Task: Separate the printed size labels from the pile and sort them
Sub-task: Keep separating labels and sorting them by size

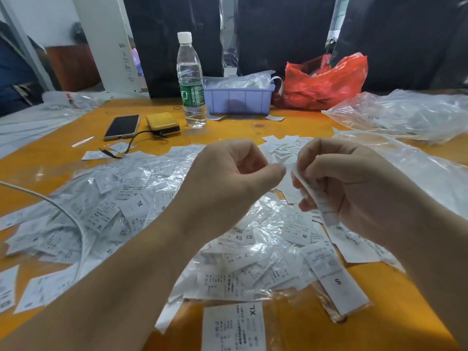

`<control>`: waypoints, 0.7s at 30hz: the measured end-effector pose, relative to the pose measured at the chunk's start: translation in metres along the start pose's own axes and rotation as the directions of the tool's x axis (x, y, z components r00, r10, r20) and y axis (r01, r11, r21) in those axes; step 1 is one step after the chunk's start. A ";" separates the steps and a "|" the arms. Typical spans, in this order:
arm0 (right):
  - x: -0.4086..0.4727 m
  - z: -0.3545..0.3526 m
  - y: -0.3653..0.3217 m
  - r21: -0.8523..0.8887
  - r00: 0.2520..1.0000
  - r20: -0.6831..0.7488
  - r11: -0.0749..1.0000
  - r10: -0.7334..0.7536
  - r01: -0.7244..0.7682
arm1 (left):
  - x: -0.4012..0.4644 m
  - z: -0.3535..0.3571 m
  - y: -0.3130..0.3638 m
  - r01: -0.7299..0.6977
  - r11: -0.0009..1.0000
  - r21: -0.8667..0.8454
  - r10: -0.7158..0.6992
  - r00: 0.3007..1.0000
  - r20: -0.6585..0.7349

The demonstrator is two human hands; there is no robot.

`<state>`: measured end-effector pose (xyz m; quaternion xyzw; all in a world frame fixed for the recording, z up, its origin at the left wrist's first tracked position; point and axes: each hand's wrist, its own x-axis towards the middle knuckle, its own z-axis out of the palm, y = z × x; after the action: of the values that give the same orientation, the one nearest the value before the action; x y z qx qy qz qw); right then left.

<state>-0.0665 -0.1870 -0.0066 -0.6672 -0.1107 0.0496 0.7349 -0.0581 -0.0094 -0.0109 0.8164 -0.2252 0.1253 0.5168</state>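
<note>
The pile of size labels [177, 224] covered the middle of the orange tabletop [253, 125]. Above it, the left hand [228, 178] had its fingers curled, pinching the top of a folded label [319, 198] gripped by the right hand [354, 183]

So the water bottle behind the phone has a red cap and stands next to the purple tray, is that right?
Not quite. In the head view the water bottle has a white cap, not a red one. The rest holds: it stands upright beside the purple tray, farther back on the table than the phone.
</note>
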 end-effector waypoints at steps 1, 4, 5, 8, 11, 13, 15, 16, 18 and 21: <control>0.000 0.000 0.000 -0.021 1.000 0.006 1.000 0.012 -0.012 | 0.000 0.000 0.000 0.011 0.999 -0.049 -0.011 1.000 0.003; 0.001 0.000 0.001 -0.038 0.999 0.014 0.998 0.040 -0.039 | 0.003 -0.002 -0.001 0.083 0.966 -0.244 -0.077 0.996 0.034; 0.000 0.000 0.001 -0.039 0.999 0.002 0.998 0.045 -0.045 | 0.004 -0.003 -0.002 0.112 0.947 -0.300 -0.104 0.994 0.042; 0.000 0.000 0.002 0.015 0.997 -0.041 0.998 0.062 -0.062 | 0.007 -0.004 -0.004 0.143 0.940 -0.309 -0.139 0.990 0.034; 0.001 0.000 0.003 0.011 0.992 -0.111 0.998 0.058 -0.057 | 0.007 -0.005 -0.005 0.139 0.947 -0.289 -0.132 0.990 0.044; 0.002 0.000 0.003 -0.025 0.986 -0.158 0.998 0.056 -0.060 | 0.006 -0.005 -0.005 0.129 0.950 -0.286 -0.120 0.992 0.048; 0.001 0.000 0.002 -0.073 0.983 -0.181 0.996 0.037 -0.051 | 0.005 -0.005 -0.006 0.106 0.957 -0.271 -0.100 0.994 0.035; 0.001 -0.001 0.002 -0.100 0.982 -0.186 0.994 0.023 -0.043 | 0.005 -0.005 -0.006 0.099 0.960 -0.261 -0.096 0.995 0.025; 0.000 -0.002 0.001 -0.134 0.982 -0.190 0.991 -0.004 -0.022 | 0.006 -0.005 -0.008 0.115 0.959 -0.258 -0.114 0.993 0.020; -0.001 -0.001 0.000 -0.138 0.982 -0.188 0.990 -0.010 -0.017 | 0.008 -0.005 -0.011 0.189 0.949 -0.254 -0.170 0.981 0.094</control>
<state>-0.0671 -0.1882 -0.0072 -0.7187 -0.0429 -0.0201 0.6937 -0.0460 -0.0031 -0.0138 0.7621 -0.1829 0.0178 0.6209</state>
